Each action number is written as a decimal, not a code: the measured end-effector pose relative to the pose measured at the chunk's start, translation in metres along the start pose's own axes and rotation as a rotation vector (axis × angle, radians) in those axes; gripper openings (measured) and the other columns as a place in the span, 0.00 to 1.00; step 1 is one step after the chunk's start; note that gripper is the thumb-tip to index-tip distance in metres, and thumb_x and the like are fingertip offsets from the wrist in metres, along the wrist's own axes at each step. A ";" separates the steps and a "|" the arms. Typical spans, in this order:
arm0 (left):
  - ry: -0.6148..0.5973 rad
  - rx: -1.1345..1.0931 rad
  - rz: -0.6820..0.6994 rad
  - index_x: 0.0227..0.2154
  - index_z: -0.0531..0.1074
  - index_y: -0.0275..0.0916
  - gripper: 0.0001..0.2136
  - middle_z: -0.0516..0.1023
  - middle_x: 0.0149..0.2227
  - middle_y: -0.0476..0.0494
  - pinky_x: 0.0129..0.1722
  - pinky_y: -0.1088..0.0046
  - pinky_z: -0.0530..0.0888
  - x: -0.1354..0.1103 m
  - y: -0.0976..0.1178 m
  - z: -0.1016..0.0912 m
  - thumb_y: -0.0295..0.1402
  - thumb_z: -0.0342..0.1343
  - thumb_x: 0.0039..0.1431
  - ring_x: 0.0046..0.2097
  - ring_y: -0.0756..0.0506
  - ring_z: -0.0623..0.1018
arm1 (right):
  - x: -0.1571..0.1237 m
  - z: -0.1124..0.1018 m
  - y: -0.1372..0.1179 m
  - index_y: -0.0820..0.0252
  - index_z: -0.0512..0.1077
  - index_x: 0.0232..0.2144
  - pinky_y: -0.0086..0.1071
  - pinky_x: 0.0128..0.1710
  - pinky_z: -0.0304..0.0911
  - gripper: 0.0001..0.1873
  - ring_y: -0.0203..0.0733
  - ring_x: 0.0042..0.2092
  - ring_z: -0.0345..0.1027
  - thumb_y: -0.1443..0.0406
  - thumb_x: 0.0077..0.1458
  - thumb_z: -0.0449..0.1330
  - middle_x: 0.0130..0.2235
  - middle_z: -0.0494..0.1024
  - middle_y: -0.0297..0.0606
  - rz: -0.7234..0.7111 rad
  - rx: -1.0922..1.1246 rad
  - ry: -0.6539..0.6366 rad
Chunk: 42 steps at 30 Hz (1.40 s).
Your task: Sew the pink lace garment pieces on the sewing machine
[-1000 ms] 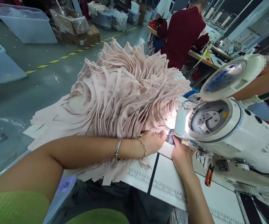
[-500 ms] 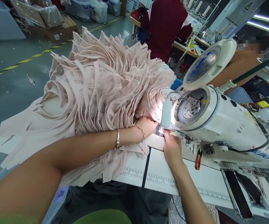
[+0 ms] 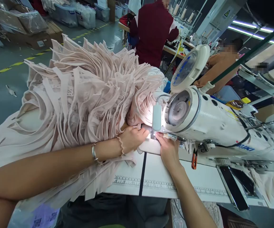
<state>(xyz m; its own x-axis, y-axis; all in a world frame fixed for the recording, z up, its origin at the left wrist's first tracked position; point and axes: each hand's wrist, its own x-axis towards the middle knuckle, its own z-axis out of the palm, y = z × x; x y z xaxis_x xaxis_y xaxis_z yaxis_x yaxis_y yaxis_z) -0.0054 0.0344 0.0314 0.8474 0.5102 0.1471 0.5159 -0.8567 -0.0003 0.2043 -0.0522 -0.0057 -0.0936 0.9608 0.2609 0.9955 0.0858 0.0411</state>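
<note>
A white sewing machine (image 3: 213,123) stands at the right with its round cover (image 3: 190,68) swung up. My left hand (image 3: 132,138), fingers closed together, is just left of the presser foot (image 3: 153,134), beside a large heap of pale pink fabric pieces with lace (image 3: 87,104). What its fingertips pinch, if anything, is hidden. My right hand (image 3: 169,149) lies against the right side of the presser foot, thumb and fingers closed; whatever is in them does not show. A small lamp (image 3: 157,117) lights the needle area and partly covers it.
Orange-handled thread snips (image 3: 194,159) hang by the machine head. A phone (image 3: 233,188) lies at the table's right. Ruler marks (image 3: 159,185) run along the front edge. A person in a maroon top (image 3: 153,30) works ahead; another person (image 3: 219,66) sits beyond the machine.
The view has swung right, so everything sits further left. My left hand has drawn back slightly from the needle area. The disc under the raised cover now looks smeared, as if spinning.
</note>
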 end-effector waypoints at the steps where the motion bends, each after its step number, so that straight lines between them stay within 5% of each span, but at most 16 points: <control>1: 0.076 0.019 0.083 0.34 0.67 0.36 0.09 0.75 0.31 0.45 0.29 0.70 0.63 -0.005 -0.001 0.002 0.20 0.45 0.67 0.32 0.46 0.75 | 0.000 -0.001 -0.002 0.56 0.74 0.56 0.41 0.53 0.62 0.34 0.49 0.52 0.70 0.80 0.53 0.46 0.49 0.81 0.43 0.006 -0.018 -0.014; 5: 0.273 0.068 0.347 0.29 0.65 0.38 0.11 0.72 0.30 0.47 0.33 0.68 0.62 -0.012 -0.001 0.007 0.19 0.46 0.66 0.32 0.46 0.71 | 0.002 -0.004 -0.009 0.58 0.73 0.57 0.39 0.49 0.62 0.32 0.47 0.47 0.71 0.80 0.55 0.47 0.48 0.80 0.46 0.009 -0.084 -0.059; 9: 0.242 0.091 0.392 0.29 0.67 0.37 0.12 0.73 0.31 0.45 0.34 0.67 0.63 -0.011 0.002 0.007 0.18 0.46 0.65 0.35 0.45 0.71 | 0.003 -0.005 -0.012 0.59 0.72 0.58 0.41 0.48 0.63 0.33 0.49 0.47 0.71 0.80 0.54 0.46 0.45 0.80 0.49 0.008 -0.125 -0.098; 16: 0.150 0.150 0.299 0.34 0.68 0.35 0.09 0.75 0.34 0.42 0.36 0.67 0.66 -0.012 0.006 0.007 0.18 0.47 0.64 0.35 0.44 0.74 | 0.003 -0.003 -0.013 0.57 0.71 0.59 0.49 0.50 0.63 0.35 0.54 0.48 0.70 0.79 0.52 0.47 0.47 0.78 0.52 0.031 -0.112 -0.109; 33: 0.160 0.212 0.190 0.40 0.70 0.30 0.10 0.78 0.40 0.33 0.42 0.64 0.69 -0.011 0.010 0.007 0.18 0.43 0.66 0.44 0.38 0.78 | 0.006 -0.006 -0.014 0.55 0.69 0.61 0.48 0.54 0.59 0.37 0.54 0.53 0.68 0.79 0.52 0.46 0.54 0.76 0.49 0.102 -0.043 -0.175; 42: 0.085 0.143 0.086 0.52 0.70 0.27 0.15 0.76 0.52 0.25 0.51 0.60 0.70 -0.018 0.009 0.007 0.21 0.47 0.65 0.56 0.34 0.74 | 0.010 -0.006 -0.015 0.59 0.71 0.59 0.43 0.53 0.60 0.29 0.52 0.53 0.68 0.74 0.59 0.45 0.51 0.78 0.49 0.129 0.062 -0.129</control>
<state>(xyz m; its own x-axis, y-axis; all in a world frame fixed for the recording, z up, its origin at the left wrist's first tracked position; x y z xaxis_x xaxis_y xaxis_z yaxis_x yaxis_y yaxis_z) -0.0149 0.0181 0.0222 0.8785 0.4224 0.2235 0.4600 -0.8741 -0.1561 0.1886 -0.0460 0.0024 0.0339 0.9904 0.1339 0.9986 -0.0281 -0.0447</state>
